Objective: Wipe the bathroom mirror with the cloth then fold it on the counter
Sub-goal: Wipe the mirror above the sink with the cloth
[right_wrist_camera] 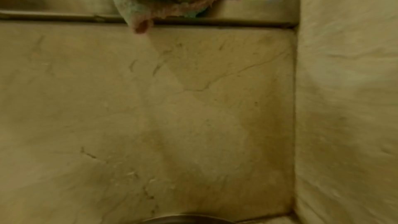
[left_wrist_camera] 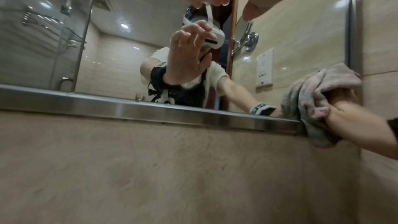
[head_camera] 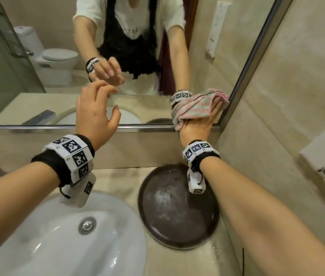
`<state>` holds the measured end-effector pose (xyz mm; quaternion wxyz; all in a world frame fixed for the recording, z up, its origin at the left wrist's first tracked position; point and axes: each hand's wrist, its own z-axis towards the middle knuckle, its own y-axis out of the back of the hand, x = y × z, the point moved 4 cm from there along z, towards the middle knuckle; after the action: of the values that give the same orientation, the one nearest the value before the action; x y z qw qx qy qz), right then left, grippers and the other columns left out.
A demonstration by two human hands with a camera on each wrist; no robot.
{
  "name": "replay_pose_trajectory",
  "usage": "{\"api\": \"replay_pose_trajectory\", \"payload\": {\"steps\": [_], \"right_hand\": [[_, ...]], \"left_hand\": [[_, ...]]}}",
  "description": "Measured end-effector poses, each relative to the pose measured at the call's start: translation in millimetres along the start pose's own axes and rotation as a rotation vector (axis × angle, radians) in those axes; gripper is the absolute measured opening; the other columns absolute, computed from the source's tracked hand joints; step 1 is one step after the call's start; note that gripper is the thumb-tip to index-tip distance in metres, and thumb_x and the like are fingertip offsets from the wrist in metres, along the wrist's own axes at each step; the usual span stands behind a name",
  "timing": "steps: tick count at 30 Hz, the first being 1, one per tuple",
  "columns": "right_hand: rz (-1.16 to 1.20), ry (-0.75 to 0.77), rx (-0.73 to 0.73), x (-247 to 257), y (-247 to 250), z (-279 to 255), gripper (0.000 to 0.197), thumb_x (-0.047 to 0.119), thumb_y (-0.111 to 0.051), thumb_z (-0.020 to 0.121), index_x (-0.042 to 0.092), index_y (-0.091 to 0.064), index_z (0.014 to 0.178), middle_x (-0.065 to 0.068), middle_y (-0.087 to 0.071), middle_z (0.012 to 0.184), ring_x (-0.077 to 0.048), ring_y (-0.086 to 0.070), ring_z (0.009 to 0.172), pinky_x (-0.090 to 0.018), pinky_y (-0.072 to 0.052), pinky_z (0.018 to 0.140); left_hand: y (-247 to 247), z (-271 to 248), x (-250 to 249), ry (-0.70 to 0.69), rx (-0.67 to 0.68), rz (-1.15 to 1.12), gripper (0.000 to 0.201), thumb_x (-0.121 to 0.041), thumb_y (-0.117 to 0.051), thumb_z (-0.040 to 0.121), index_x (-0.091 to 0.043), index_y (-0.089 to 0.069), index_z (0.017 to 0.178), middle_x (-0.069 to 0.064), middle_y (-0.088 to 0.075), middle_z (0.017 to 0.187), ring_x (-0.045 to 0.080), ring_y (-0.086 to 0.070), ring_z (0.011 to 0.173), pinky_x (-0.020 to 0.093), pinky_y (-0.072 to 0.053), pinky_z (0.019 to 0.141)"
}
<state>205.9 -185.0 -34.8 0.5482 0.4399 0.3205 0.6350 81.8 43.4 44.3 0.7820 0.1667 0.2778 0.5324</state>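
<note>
The right hand [head_camera: 199,124] presses the pink and pale green cloth [head_camera: 195,107] flat against the mirror [head_camera: 38,56] at its lower right corner, just beside the metal frame [head_camera: 243,76]; its fingers [head_camera: 216,108] lie fairly straight over the bunched cloth, and a loose end hangs down past the bottom rail, which the right wrist view shows too. The left hand [head_camera: 96,114] hovers in front of the glass, well apart from the cloth, its fingers [head_camera: 105,89] released and loosely curled, grasping nothing. Below the arms, the table [head_camera: 121,180] carries a white sink [head_camera: 62,232] and, just beside it on the right, a round dark tray [head_camera: 175,212].
</note>
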Motion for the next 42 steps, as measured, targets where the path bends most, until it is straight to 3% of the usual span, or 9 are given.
{"api": "replay_pose_trajectory", "payload": {"steps": [4, 11, 15, 23, 32, 34, 36, 40, 42], "right_hand": [[0.061, -0.022, -0.041, 24, 3, -11, 0.090, 0.057, -0.019, 0.087, -0.010, -0.004, 0.145, -0.036, 0.001, 0.150, -0.047, 0.005, 0.140, -0.042, 0.029, 0.108], [0.055, 0.110, -0.054, 92, 5, -34, 0.079, 0.044, -0.029, 0.091, -0.005, 0.000, 0.146, -0.033, -0.002, 0.151, -0.046, 0.000, 0.141, -0.051, 0.008, 0.114], [-0.011, 0.141, -0.059, 132, 8, -48, 0.077, 0.042, -0.020, 0.090, -0.007, 0.005, 0.144, -0.031, -0.002, 0.152, -0.045, -0.002, 0.142, -0.049, 0.010, 0.111], [-0.038, 0.341, -0.047, 219, 24, -76, 0.093, 0.047, -0.036, 0.093, -0.006, 0.029, 0.135, -0.033, 0.004, 0.151, -0.048, 0.003, 0.140, -0.054, 0.008, 0.111], [-0.040, 0.531, -0.029, 329, -3, -111, 0.092, 0.051, -0.035, 0.094, 0.004, 0.035, 0.129, -0.027, 0.010, 0.153, -0.045, 0.009, 0.141, -0.053, 0.017, 0.106], [-0.044, 0.611, -0.038, 353, -10, -116, 0.092, 0.051, -0.037, 0.093, 0.003, 0.029, 0.136, -0.028, 0.005, 0.153, -0.046, 0.006, 0.140, -0.054, 0.023, 0.107], [-0.056, 0.725, -0.118, 378, -15, -123, 0.092, 0.050, -0.045, 0.088, 0.000, 0.008, 0.145, -0.027, -0.015, 0.152, -0.044, -0.008, 0.139, -0.053, 0.020, 0.109], [-0.134, 0.892, -0.233, 423, -27, -133, 0.098, 0.050, -0.045, 0.081, 0.004, 0.013, 0.146, -0.019, -0.031, 0.149, -0.038, -0.025, 0.136, -0.051, 0.015, 0.112], [-0.150, 0.914, -0.242, 444, -25, -138, 0.098, 0.050, -0.051, 0.077, 0.004, 0.000, 0.147, -0.018, -0.033, 0.148, -0.037, -0.027, 0.136, -0.049, 0.013, 0.112]], "left_hand": [[11, -8, 12, 0.036, -0.012, 0.025, 0.033, -0.015, -0.056, 0.078, -0.004, -0.053, 0.109, 0.020, -0.053, 0.114, 0.029, -0.044, 0.103, 0.040, -0.038, 0.085], [56, -20, 50, 0.098, -0.032, 0.096, 0.032, -0.016, -0.055, 0.077, -0.006, -0.053, 0.107, 0.018, -0.054, 0.114, 0.029, -0.047, 0.103, 0.034, -0.034, 0.084], [87, -24, 83, 0.140, -0.074, 0.123, 0.031, -0.016, -0.054, 0.078, -0.004, -0.054, 0.107, 0.019, -0.054, 0.113, 0.031, -0.048, 0.101, 0.038, -0.036, 0.084], [151, -49, 162, 0.216, -0.112, 0.099, 0.031, -0.014, -0.052, 0.077, -0.003, -0.054, 0.107, 0.019, -0.052, 0.114, 0.030, -0.046, 0.102, 0.037, -0.036, 0.086], [228, -79, 251, 0.246, -0.136, 0.157, 0.031, -0.014, -0.054, 0.076, -0.003, -0.054, 0.105, 0.019, -0.054, 0.111, 0.032, -0.049, 0.100, 0.034, -0.034, 0.086], [243, -88, 269, 0.267, -0.149, 0.164, 0.030, -0.013, -0.054, 0.077, -0.005, -0.054, 0.105, 0.018, -0.053, 0.112, 0.030, -0.047, 0.101, 0.035, -0.034, 0.087], [254, -97, 285, 0.282, -0.158, 0.170, 0.029, -0.013, -0.054, 0.077, -0.006, -0.054, 0.105, 0.018, -0.053, 0.112, 0.030, -0.047, 0.102, 0.036, -0.036, 0.086], [272, -110, 314, 0.296, -0.154, 0.182, 0.028, -0.013, -0.053, 0.077, -0.007, -0.053, 0.104, 0.018, -0.053, 0.111, 0.031, -0.048, 0.101, 0.036, -0.035, 0.086], [281, -113, 328, 0.307, -0.144, 0.191, 0.028, -0.014, -0.052, 0.077, -0.007, -0.053, 0.104, 0.018, -0.053, 0.111, 0.032, -0.049, 0.101, 0.036, -0.035, 0.085]]}}
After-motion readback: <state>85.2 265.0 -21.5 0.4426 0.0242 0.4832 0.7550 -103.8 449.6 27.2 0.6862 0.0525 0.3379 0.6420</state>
